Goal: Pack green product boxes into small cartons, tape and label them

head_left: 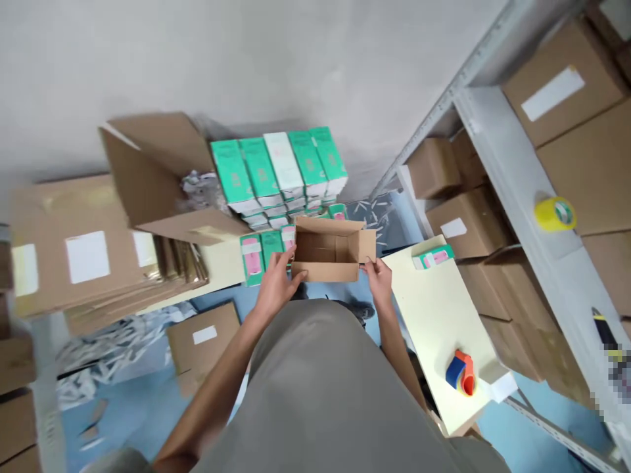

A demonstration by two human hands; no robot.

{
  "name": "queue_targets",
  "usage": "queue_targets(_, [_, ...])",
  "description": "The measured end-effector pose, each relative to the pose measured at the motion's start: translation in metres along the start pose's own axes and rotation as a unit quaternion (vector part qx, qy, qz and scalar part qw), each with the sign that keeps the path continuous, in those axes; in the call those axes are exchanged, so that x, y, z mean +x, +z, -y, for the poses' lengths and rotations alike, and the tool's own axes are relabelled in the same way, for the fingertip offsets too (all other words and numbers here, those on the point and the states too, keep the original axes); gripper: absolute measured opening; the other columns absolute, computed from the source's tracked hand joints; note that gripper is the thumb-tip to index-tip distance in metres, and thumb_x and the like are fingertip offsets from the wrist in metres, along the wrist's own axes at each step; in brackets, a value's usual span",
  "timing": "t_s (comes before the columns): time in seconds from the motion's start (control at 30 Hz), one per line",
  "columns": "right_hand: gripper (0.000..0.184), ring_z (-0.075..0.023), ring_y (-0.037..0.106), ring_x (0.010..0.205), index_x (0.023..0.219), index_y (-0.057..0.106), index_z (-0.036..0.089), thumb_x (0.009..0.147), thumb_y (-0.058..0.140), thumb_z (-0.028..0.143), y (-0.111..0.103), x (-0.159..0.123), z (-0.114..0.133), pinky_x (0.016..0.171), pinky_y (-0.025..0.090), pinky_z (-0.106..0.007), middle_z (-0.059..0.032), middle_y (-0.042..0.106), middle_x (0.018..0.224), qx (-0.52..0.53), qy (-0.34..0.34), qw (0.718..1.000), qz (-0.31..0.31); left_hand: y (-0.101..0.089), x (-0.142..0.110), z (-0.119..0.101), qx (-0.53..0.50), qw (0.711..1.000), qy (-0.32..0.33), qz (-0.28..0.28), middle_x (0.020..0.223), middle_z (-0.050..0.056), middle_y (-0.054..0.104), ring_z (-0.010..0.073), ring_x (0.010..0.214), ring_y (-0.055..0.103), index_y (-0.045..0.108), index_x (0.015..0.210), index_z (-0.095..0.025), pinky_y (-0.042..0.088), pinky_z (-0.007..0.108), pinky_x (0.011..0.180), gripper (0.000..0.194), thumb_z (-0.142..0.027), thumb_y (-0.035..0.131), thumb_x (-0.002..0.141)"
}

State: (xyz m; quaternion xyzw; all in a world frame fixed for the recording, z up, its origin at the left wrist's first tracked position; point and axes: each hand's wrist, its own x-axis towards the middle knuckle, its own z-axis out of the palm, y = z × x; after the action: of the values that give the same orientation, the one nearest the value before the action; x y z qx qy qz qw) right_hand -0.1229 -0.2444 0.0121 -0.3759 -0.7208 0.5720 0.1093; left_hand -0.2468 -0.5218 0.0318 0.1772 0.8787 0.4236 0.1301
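An open cardboard box (pixel 328 271) is held level in front of my body, its top flaps folded out and nothing visible inside. My left hand (pixel 279 281) grips its left side, thumb on the near wall and fingers behind the edge. With thumb and fingers pinched, my right hand (pixel 378 277) holds the flap at the right end. Just left of the box lie green and pink product boxes (pixel 252 259). Behind it rises a stack of green and white boxes (pixel 259 167).
A large open carton (pixel 142 177) stands left, beside flattened cardboard (pixel 182 259). On the right-hand table (pixel 434 309) are a small green box (pixel 434 257) and an orange-and-blue tape dispenser (pixel 461 373). Metal shelving (pixel 522 177) with cartons and yellow tape (pixel 555 214) borders the right.
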Motion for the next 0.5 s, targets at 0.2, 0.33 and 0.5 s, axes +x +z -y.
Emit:
queue_targets(0.2, [0.046, -0.0299, 0.084, 0.085, 0.083, 0.057, 0.028, 0.090, 0.071, 0.072, 0.102, 0.010, 0.031, 0.081, 0.069, -0.042, -0.0030, 0.076, 0.080, -0.019, -0.011, 0.994, 0.107, -0.068, -0.015, 0.073, -0.019, 0.996, -0.071, -0.043, 0.128, 0.009, 0.064, 0.0309, 0.113, 0.077, 0.057, 0.163, -0.030, 0.065, 0.050, 0.107, 0.073, -0.039, 0.079, 0.095])
queue_targets(0.33, [0.052, -0.0295, 0.084, 0.086, 0.079, 0.050, 0.029, 0.087, 0.073, 0.075, 0.142, 0.018, 0.040, 0.079, 0.069, -0.041, -0.0005, 0.072, 0.077, -0.042, -0.010, 0.989, 0.141, -0.083, -0.024, 0.105, -0.028, 0.993, -0.103, -0.045, 0.129, 0.011, 0.064, 0.0333, 0.116, 0.076, 0.053, 0.165, -0.028, 0.064, 0.053, 0.107, 0.072, -0.038, 0.075, 0.097])
queue_targets(0.5, [0.058, -0.0348, 0.083, 0.097, 0.079, 0.048, 0.030, 0.085, 0.075, 0.082, 0.164, 0.029, 0.045, 0.078, 0.067, -0.041, -0.0013, 0.069, 0.072, -0.074, 0.006, 0.984, 0.164, -0.115, -0.017, 0.108, -0.041, 0.991, -0.103, -0.072, 0.139, 0.014, 0.068, 0.0334, 0.126, 0.074, 0.056, 0.161, -0.027, 0.063, 0.052, 0.112, 0.061, -0.040, 0.069, 0.103])
